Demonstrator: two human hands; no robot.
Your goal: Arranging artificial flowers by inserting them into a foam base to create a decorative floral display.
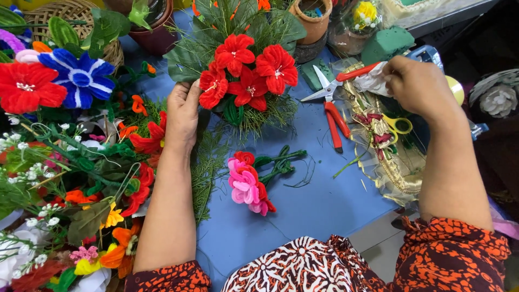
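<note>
My left hand rests flat against the left side of a bouquet of red pipe-cleaner flowers with green leaves, which stands at the middle back of the blue table. My right hand reaches to the right and pinches a crumpled white piece, next to red-handled shears. A small bunch of pink and red pipe-cleaner flowers with green stems lies on the table between my arms.
A heap of handmade flowers in red, blue, orange and white fills the left side. Clay pots, green foam blocks, yellow-handled scissors and gold-trimmed wrapping crowd the back and right edge.
</note>
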